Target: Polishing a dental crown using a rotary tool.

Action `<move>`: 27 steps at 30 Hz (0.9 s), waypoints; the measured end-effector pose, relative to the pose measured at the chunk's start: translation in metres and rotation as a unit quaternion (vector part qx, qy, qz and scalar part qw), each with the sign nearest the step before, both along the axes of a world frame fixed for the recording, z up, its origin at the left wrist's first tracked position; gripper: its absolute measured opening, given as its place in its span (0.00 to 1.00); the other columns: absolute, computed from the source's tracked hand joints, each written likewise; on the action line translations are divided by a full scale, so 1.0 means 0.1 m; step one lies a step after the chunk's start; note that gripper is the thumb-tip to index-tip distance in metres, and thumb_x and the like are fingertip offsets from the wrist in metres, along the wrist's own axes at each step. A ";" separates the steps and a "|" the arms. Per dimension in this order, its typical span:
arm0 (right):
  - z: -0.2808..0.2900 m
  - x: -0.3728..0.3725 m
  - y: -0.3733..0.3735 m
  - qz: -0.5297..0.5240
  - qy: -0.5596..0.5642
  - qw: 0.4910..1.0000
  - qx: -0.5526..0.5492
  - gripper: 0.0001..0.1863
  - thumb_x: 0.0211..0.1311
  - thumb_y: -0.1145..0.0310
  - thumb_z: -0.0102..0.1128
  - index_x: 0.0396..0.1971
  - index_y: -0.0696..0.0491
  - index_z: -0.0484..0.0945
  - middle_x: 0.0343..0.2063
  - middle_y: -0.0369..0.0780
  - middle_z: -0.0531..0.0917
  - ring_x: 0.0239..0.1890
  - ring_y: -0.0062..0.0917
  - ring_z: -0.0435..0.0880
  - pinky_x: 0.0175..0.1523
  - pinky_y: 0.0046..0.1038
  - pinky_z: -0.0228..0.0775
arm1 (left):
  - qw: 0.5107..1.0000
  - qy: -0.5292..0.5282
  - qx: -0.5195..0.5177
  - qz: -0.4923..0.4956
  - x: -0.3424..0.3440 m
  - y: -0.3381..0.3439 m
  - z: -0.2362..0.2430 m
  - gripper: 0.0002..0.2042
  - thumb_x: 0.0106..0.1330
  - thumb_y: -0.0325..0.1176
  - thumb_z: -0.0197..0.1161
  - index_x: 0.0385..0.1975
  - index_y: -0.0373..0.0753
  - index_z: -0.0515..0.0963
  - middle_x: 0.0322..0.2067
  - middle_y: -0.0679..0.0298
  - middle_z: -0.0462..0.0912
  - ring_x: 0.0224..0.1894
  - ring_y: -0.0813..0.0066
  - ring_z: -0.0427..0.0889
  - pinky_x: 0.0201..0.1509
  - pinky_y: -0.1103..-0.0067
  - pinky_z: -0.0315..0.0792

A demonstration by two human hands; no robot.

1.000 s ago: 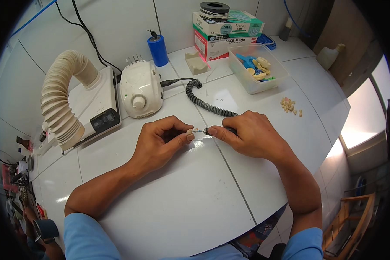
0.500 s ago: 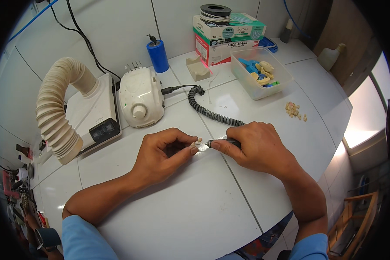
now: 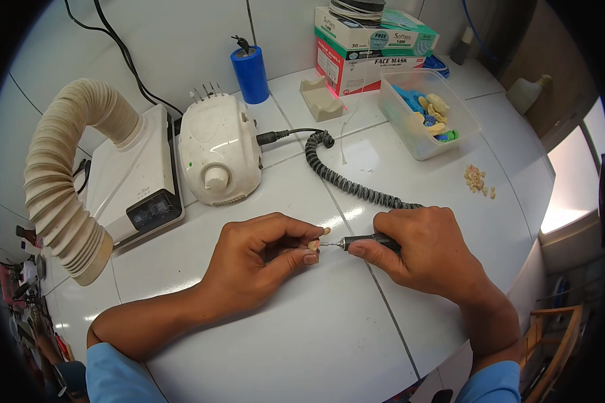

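Note:
Between the thumb and fingers of my left hand (image 3: pixel 259 252) is a small cream tooth-shaped piece (image 3: pixel 314 246) with a reddish spot. Another cream bit (image 3: pixel 327 230) shows at the tip of my left index finger. My right hand (image 3: pixel 430 248) is wrapped round a black rotary handpiece (image 3: pixel 359 242), its thin metal bur pointing left. The bur's tip meets or nearly meets the piece; contact is too small to tell. From behind my right hand a coiled black cord (image 3: pixel 356 185) runs to the white micromotor control box (image 3: pixel 218 151), which has a round knob.
At left stands a white dust extractor (image 3: pixel 131 174) with a ribbed hose (image 3: pixel 54 181). Behind are a blue cylinder (image 3: pixel 250 77), a beige handpiece rest (image 3: pixel 320 101) and stacked mask boxes (image 3: pixel 376 50). To the right are a clear plastic tub (image 3: pixel 423 138) and a pile of cream tooth-like pieces (image 3: pixel 476 178).
The view has shifted a little closer. The handpiece sits slightly farther from my left fingertips, with more of its bur showing. The piece in my left fingers is more exposed, and both grips remain.

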State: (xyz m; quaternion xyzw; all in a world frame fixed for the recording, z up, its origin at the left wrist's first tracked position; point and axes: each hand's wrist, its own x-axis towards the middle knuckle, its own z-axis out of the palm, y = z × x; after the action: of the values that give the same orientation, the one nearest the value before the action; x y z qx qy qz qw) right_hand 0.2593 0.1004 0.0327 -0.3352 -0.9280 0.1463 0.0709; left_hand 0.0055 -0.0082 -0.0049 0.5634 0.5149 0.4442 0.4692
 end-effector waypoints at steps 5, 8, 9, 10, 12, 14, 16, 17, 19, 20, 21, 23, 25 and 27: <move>0.01 0.00 0.00 0.013 0.015 1.000 0.007 0.33 0.74 0.38 0.66 0.20 0.53 0.81 0.18 0.39 0.84 0.19 0.37 0.85 0.25 0.39 0.72 | 0.999 0.050 0.015 -0.013 0.00 0.01 0.05 0.11 0.73 0.20 0.71 0.53 0.30 0.87 0.45 0.58 0.90 0.48 0.76 0.90 0.54 0.78 0.85; 0.01 0.01 0.00 0.011 0.012 1.000 0.006 0.33 0.73 0.38 0.66 0.20 0.53 0.80 0.18 0.40 0.84 0.19 0.38 0.85 0.24 0.40 0.72 | 0.997 0.071 0.029 -0.021 0.00 0.00 0.08 0.11 0.73 0.20 0.71 0.52 0.30 0.87 0.44 0.58 0.89 0.47 0.76 0.90 0.54 0.79 0.86; 0.00 0.01 0.01 0.010 0.012 1.000 0.006 0.33 0.73 0.38 0.66 0.20 0.53 0.80 0.18 0.40 0.84 0.19 0.38 0.85 0.24 0.40 0.72 | 0.995 0.083 0.038 -0.026 0.00 0.01 0.08 0.10 0.73 0.20 0.71 0.52 0.30 0.87 0.44 0.58 0.89 0.47 0.76 0.90 0.53 0.79 0.86; 0.00 0.01 0.01 0.010 0.014 1.000 0.006 0.33 0.73 0.38 0.66 0.20 0.53 0.80 0.18 0.40 0.84 0.19 0.38 0.85 0.25 0.40 0.72 | 0.995 0.083 0.037 -0.027 -0.01 0.01 0.08 0.10 0.73 0.20 0.71 0.52 0.30 0.87 0.44 0.58 0.89 0.47 0.76 0.90 0.53 0.79 0.86; 0.00 0.01 0.00 0.011 0.015 1.000 0.006 0.33 0.73 0.38 0.66 0.20 0.53 0.80 0.18 0.40 0.84 0.19 0.38 0.85 0.25 0.40 0.72 | 0.997 0.075 0.026 -0.002 0.01 0.00 0.05 0.09 0.73 0.20 0.71 0.51 0.30 0.87 0.43 0.59 0.90 0.47 0.77 0.90 0.52 0.80 0.85; 0.00 0.01 0.00 0.010 0.014 1.000 0.015 0.33 0.73 0.38 0.66 0.20 0.53 0.80 0.19 0.40 0.85 0.20 0.38 0.85 0.24 0.40 0.72 | 0.999 0.044 0.009 0.013 0.03 -0.01 0.04 0.09 0.73 0.20 0.71 0.50 0.30 0.87 0.43 0.59 0.90 0.46 0.78 0.89 0.51 0.81 0.84; 0.02 0.01 -0.01 0.009 0.011 1.000 0.013 0.33 0.73 0.38 0.66 0.20 0.53 0.80 0.19 0.40 0.85 0.20 0.38 0.85 0.24 0.40 0.72 | 0.999 0.013 -0.008 0.028 0.03 -0.01 0.03 0.09 0.73 0.20 0.71 0.50 0.30 0.87 0.43 0.59 0.90 0.45 0.79 0.89 0.51 0.81 0.84; 0.02 0.01 -0.01 0.008 0.009 1.000 0.011 0.33 0.73 0.38 0.66 0.20 0.53 0.80 0.19 0.40 0.85 0.20 0.38 0.86 0.24 0.41 0.73 | 0.999 0.028 0.003 0.018 0.02 -0.01 0.03 0.08 0.73 0.20 0.72 0.49 0.30 0.86 0.43 0.60 0.89 0.45 0.80 0.88 0.50 0.81 0.83; 0.01 0.02 -0.01 0.007 0.011 1.000 0.011 0.33 0.73 0.37 0.66 0.20 0.53 0.80 0.19 0.40 0.85 0.19 0.38 0.85 0.24 0.41 0.72 | 0.999 0.043 0.013 0.007 0.01 -0.01 0.03 0.08 0.72 0.20 0.72 0.49 0.29 0.86 0.43 0.60 0.89 0.44 0.81 0.87 0.50 0.81 0.83; 0.01 0.02 -0.01 0.007 0.013 1.000 0.013 0.33 0.73 0.37 0.66 0.20 0.53 0.80 0.19 0.40 0.85 0.19 0.38 0.85 0.24 0.40 0.72 | 0.999 0.048 0.019 0.006 0.01 0.00 0.02 0.09 0.72 0.20 0.72 0.49 0.29 0.86 0.43 0.61 0.89 0.44 0.81 0.86 0.50 0.82 0.82; 0.01 0.01 -0.01 0.006 0.013 1.000 0.012 0.33 0.73 0.37 0.66 0.20 0.53 0.80 0.19 0.40 0.85 0.19 0.38 0.85 0.24 0.40 0.72 | 0.998 0.053 0.025 0.006 0.01 0.00 0.02 0.09 0.72 0.21 0.73 0.49 0.29 0.86 0.42 0.62 0.89 0.43 0.82 0.85 0.50 0.82 0.82; 0.02 0.01 -0.01 0.004 0.005 1.000 0.007 0.33 0.73 0.37 0.66 0.20 0.53 0.80 0.19 0.39 0.84 0.19 0.38 0.85 0.24 0.40 0.72 | 0.998 0.055 0.015 0.000 -0.01 0.00 0.04 0.09 0.72 0.21 0.73 0.49 0.29 0.86 0.42 0.62 0.89 0.43 0.82 0.85 0.49 0.82 0.81; 0.02 0.01 -0.01 0.005 0.005 1.000 0.008 0.34 0.73 0.37 0.66 0.19 0.53 0.80 0.19 0.39 0.84 0.19 0.38 0.85 0.24 0.40 0.72 | 0.998 0.057 0.005 -0.006 -0.01 -0.01 0.05 0.09 0.72 0.21 0.73 0.49 0.29 0.85 0.41 0.62 0.89 0.42 0.82 0.85 0.48 0.83 0.81; 0.02 0.00 -0.01 0.007 0.004 1.000 0.009 0.34 0.73 0.37 0.66 0.19 0.53 0.80 0.18 0.39 0.84 0.19 0.38 0.85 0.24 0.40 0.72 | 0.999 0.036 -0.009 0.002 -0.01 -0.01 0.03 0.09 0.72 0.21 0.73 0.49 0.29 0.85 0.40 0.62 0.89 0.42 0.83 0.85 0.48 0.83 0.80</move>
State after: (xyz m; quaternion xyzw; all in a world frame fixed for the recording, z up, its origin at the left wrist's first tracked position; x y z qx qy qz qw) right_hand 0.2595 0.0998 0.0349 -0.3271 -0.9315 0.1394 0.0769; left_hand 0.0049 -0.0091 -0.0014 0.5742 0.5363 0.4198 0.4544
